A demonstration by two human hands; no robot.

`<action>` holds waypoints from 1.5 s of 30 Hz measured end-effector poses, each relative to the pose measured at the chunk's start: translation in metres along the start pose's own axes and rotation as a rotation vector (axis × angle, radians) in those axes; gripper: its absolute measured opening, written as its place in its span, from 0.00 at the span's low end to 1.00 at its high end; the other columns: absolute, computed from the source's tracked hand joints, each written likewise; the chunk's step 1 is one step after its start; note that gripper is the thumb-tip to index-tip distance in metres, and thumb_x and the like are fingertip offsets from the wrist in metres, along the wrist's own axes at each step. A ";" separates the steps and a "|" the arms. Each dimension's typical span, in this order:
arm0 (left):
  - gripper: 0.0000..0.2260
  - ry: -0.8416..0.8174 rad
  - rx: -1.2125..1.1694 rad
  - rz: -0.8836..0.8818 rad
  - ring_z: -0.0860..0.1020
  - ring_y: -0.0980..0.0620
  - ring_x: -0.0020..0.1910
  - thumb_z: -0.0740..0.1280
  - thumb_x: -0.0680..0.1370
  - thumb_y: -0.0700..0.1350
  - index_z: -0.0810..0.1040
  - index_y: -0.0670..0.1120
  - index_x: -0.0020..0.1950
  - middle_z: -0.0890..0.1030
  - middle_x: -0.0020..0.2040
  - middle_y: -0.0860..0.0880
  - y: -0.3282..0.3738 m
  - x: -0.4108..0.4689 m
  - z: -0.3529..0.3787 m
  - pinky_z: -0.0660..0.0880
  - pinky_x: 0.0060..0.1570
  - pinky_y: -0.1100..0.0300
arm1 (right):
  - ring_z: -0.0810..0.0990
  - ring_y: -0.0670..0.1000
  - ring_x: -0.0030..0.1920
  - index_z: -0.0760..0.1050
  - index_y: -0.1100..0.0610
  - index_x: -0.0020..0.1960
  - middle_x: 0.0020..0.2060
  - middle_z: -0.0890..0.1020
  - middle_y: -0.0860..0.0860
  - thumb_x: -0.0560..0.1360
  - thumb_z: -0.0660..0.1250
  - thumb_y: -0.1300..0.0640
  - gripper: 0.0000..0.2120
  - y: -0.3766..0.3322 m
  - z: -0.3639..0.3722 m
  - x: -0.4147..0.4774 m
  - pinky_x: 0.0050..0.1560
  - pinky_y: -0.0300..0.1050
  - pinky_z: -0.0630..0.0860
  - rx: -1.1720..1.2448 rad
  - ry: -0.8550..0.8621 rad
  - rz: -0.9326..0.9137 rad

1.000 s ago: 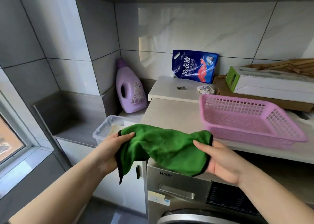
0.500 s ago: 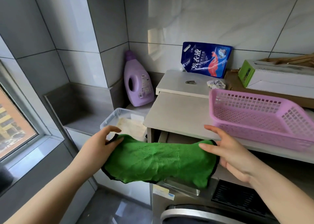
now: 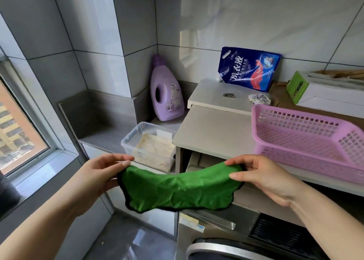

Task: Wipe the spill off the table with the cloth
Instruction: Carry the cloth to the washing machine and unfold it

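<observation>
Pinching the cloth [image 3: 177, 188] at opposite ends, left hand [image 3: 100, 175] and right hand [image 3: 266, 179] suspend it before the worktop [image 3: 212, 129]; a slack pinch could drop it.

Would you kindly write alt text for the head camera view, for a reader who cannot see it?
The left hand and right hand hold a green cloth slung between them before a beige tabletop carrying a pink basket. A purple detergent bottle and blue pouch stand behind.
</observation>
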State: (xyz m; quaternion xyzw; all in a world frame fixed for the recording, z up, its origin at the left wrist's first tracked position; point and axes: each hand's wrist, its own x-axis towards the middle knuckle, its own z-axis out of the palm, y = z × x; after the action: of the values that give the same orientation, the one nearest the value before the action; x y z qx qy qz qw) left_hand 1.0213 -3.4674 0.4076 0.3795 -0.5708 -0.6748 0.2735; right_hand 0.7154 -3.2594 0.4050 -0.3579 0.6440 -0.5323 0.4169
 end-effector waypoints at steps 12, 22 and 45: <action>0.13 0.290 0.835 0.431 0.75 0.69 0.45 0.73 0.74 0.40 0.82 0.52 0.57 0.80 0.44 0.57 -0.004 0.000 -0.002 0.66 0.42 0.79 | 0.76 0.35 0.46 0.82 0.44 0.46 0.41 0.81 0.39 0.70 0.76 0.56 0.08 -0.001 0.015 0.001 0.45 0.24 0.67 -0.773 0.355 -0.371; 0.05 0.192 0.674 0.465 0.79 0.64 0.47 0.70 0.76 0.43 0.81 0.53 0.45 0.83 0.47 0.59 -0.005 0.008 -0.015 0.71 0.50 0.65 | 0.76 0.34 0.52 0.71 0.39 0.46 0.47 0.81 0.37 0.77 0.66 0.51 0.06 -0.001 0.012 -0.006 0.49 0.29 0.70 -0.692 0.201 -0.246; 0.02 -0.018 -0.153 -0.028 0.81 0.47 0.35 0.71 0.76 0.42 0.83 0.47 0.45 0.85 0.42 0.44 -0.046 -0.019 0.099 0.76 0.30 0.59 | 0.82 0.54 0.38 0.75 0.63 0.50 0.41 0.82 0.60 0.69 0.70 0.69 0.11 0.024 0.112 -0.014 0.36 0.48 0.79 0.631 0.169 0.164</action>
State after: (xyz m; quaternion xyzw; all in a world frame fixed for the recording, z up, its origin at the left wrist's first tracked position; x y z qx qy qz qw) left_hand 0.9538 -3.3872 0.3728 0.3594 -0.5145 -0.7236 0.2873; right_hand 0.8230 -3.2857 0.3744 -0.1130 0.5062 -0.6980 0.4938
